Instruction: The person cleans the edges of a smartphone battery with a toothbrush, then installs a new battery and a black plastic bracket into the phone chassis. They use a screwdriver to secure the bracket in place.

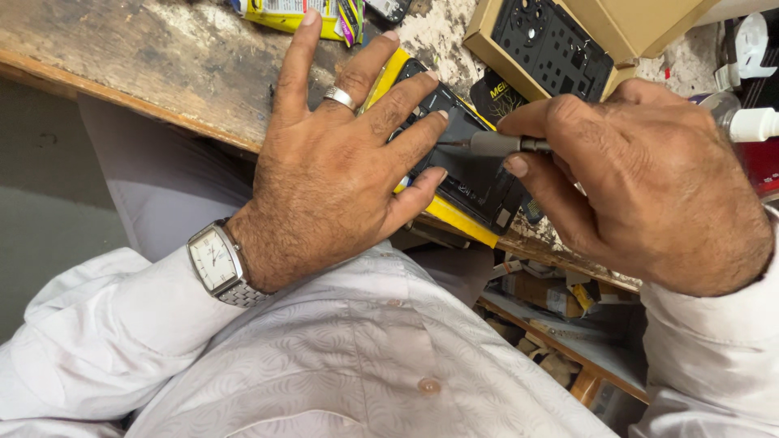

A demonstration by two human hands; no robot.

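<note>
My left hand [337, 154] lies flat with fingers spread on an opened black phone [471, 174], pressing it down. The phone rests on a yellow pad [454, 217] at the edge of a worn wooden bench [162, 65]. A ring is on one finger and a square-faced metal watch [217, 261] on that wrist. My right hand [649, 182] grips a thin grey screwdriver [495, 144], its tip pointing left onto the phone's inside, close to my left fingertips.
A cardboard box [633, 28] holds a black phone back cover [552, 45] at the top right. A yellow packet [296, 15] lies at the top. A white-capped bottle [742, 122] stands far right. Below the bench edge sits a shelf with clutter [552, 324].
</note>
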